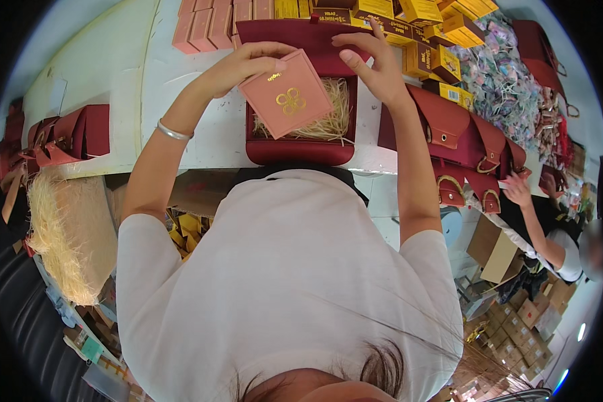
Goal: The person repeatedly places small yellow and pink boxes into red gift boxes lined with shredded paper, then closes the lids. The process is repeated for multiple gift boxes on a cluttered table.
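A square pink box (309, 80) with a gold clover-like emblem is held by its upper left corner in my left hand (251, 65). It tilts over a dark red gift box (301, 152), whose lid (281, 35) stands open at the back. Pale shredded filler (337, 113) shows inside the gift box around the pink box's edges; what lies beneath the pink box is hidden. My right hand (372, 65) is raised in front of the lid's right side, fingers apart, holding nothing, near several yellow and brown snack boxes (418, 58).
Pink boxes (201, 30) stand stacked at the back left. Red gift boxes (452, 130) with handles lie at right, beside a heap of clear wrapped packets (502, 85). More red boxes (70, 135) sit at left, above a carton with straw filler (60, 246). A co-worker's hand (517, 190) is at right.
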### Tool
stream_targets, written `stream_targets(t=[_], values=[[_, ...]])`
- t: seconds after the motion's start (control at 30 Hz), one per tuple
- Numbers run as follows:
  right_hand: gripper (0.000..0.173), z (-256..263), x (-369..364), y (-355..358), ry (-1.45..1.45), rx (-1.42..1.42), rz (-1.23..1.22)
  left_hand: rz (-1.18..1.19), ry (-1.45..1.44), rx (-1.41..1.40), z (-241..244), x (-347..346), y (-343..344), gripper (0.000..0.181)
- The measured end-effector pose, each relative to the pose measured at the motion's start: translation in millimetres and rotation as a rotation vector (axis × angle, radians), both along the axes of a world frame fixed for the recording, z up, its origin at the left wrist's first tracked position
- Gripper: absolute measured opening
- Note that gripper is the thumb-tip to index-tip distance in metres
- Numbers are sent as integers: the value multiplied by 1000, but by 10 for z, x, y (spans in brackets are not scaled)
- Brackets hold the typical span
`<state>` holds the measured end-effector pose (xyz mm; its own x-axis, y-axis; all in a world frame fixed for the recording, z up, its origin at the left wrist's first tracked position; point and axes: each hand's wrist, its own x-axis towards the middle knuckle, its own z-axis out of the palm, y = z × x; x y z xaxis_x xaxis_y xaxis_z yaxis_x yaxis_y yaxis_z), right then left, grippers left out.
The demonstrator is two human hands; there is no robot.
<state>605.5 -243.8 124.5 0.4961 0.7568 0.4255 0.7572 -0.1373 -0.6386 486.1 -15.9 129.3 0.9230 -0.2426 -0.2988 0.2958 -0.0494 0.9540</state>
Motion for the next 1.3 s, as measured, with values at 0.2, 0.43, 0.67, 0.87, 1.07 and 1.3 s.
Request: stream_targets(t=[0.2, 0.43, 0.67, 0.87, 1.07, 1.3], values=[[31, -71, -530, 22, 90, 185, -246, 35, -54, 74, -62, 185, 75, 52], [58, -303, -1098, 200, 1601, 667, -138, -13, -105, 34, -117, 171, 7, 48], [53, -470, -625, -157, 1035, 94, -130, -168, -112, 390, -199, 100, 227, 44], [58, -760, -650, 231, 791, -337, 59, -266, -145, 488, -323, 63, 209, 55], [60, -1210, -721, 404, 763, -416, 65, -615, -248, 1153, -474, 8, 24, 60], [56, -1299, -694, 239, 1143, -223, -329, -602, -348, 1209, -653, -29, 34, 47]])
